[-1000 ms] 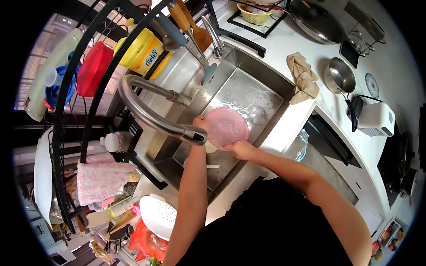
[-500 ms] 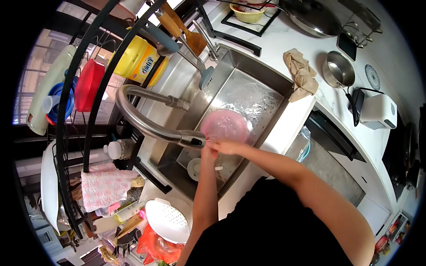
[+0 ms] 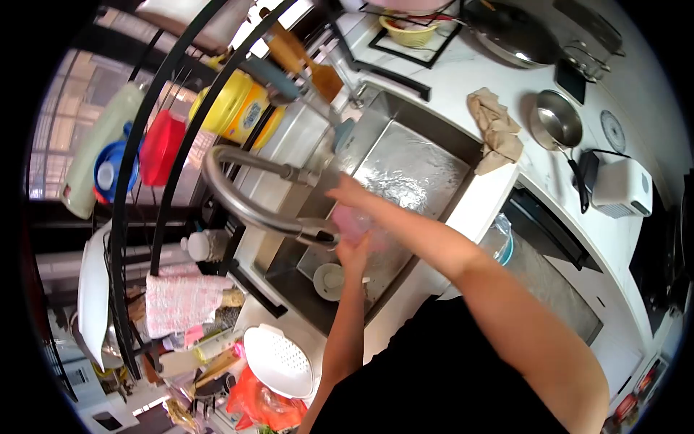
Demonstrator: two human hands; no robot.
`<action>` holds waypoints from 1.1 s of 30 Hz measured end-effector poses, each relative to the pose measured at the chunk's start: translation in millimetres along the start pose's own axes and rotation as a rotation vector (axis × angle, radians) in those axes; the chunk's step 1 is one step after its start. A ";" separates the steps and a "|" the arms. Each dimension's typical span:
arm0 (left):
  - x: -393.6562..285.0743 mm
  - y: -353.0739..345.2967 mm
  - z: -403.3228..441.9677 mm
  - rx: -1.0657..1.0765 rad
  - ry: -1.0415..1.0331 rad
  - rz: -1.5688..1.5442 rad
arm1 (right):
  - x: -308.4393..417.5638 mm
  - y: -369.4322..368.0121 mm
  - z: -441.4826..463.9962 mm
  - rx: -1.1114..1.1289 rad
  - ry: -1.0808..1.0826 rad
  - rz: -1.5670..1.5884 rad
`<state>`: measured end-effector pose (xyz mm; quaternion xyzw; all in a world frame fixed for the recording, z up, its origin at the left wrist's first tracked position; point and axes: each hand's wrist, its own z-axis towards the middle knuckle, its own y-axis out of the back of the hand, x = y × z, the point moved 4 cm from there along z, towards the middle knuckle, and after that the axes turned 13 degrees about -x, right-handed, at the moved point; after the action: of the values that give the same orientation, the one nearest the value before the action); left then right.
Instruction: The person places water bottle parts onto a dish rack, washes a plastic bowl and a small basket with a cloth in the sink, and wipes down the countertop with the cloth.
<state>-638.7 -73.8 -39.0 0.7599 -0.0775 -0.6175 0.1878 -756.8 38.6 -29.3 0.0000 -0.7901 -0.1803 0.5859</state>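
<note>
A translucent pink bowl [image 3: 350,223] is over the metal sink [image 3: 441,130], close to the faucet head [image 3: 318,231]. My left hand [image 3: 353,251] is closed on the bowl's near edge, just beside the faucet head. Across the bowl's far side reaches my right hand [image 3: 352,192], its fingers apart and pointing toward the faucet base; the forearm hides part of the bowl. A small white dish [image 3: 330,281] lies in the sink's near corner, below my left hand. Water glistens on the sink floor.
A beige cloth [image 3: 497,130] drapes over the sink's right edge. Beyond it stand a saucepan [image 3: 557,119] and a white appliance [image 3: 620,184]. To the left are a black rack [image 3: 176,163] and a yellow tub [image 3: 242,108]; a white colander [image 3: 278,360] sits near the front.
My hands, together by the faucet head before, are now apart. The right hand has moved across the bowl to its far side. The bowl looks more tilted, with my left hand at its edge.
</note>
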 end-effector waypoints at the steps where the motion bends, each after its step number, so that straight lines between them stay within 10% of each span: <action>1: -10.3 6.3 -5.0 -0.069 -0.056 0.083 | 19.1 -4.2 8.2 0.047 -0.117 -0.026; 3: -27.0 18.6 -12.5 -0.183 -0.166 0.214 | 35.1 -25.3 25.5 0.169 -0.188 0.183; 6: -32.0 21.6 -10.3 0.006 -0.299 0.348 | 49.4 -59.2 58.4 0.328 0.234 -0.415; 10: -43.5 4.3 -37.9 -0.202 -0.456 0.437 | 34.8 -48.6 70.6 -0.007 -0.015 -0.226; 14: -35.6 -26.8 -43.1 0.058 -0.580 0.614 | 23.6 9.3 45.5 0.393 0.413 -0.358; 19: -41.1 -52.0 -43.4 0.101 -0.667 0.698 | -36.0 177.0 14.1 -0.068 0.485 -0.370; 23: -52.9 -56.1 -40.4 0.043 -0.633 0.534 | -59.1 324.7 4.3 -0.687 0.290 -1.109; 26: -54.0 -61.6 -30.6 -0.001 -0.515 0.260 | -107.5 370.7 0.9 -0.667 0.184 -1.176; 33: -73.6 -67.2 -24.6 0.017 0.301 -0.538 | -117.6 364.7 -37.7 -0.445 -0.209 0.388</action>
<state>-639.1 18.3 6.5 0.8376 0.1498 -0.5249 0.0207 -608.0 393.7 -24.9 -0.2976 -0.7725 -0.2324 0.5105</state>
